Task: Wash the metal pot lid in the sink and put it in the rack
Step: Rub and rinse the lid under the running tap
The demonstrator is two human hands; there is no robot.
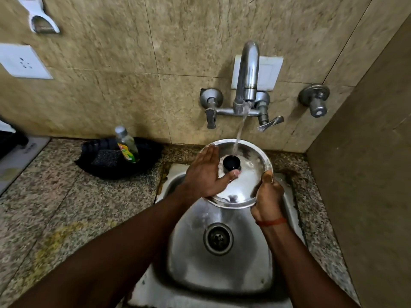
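Beige tiled wall and speckled counter are framing a steel sink (222,270). The left hand (204,174), fingers flat and spread, is rubbing the top of the metal pot lid (246,172) beside its black knob (231,162); the right hand (266,196) is gripping the near rim. Water from the tap (248,72) is striking near the knob. Rinsing is seemingly underway; next comes turning the lid over, though no rack is showing.

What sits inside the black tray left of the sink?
In the black tray a dish-soap bottle leans over a dark scrub pad. Whatever lies beneath the pad is covered.
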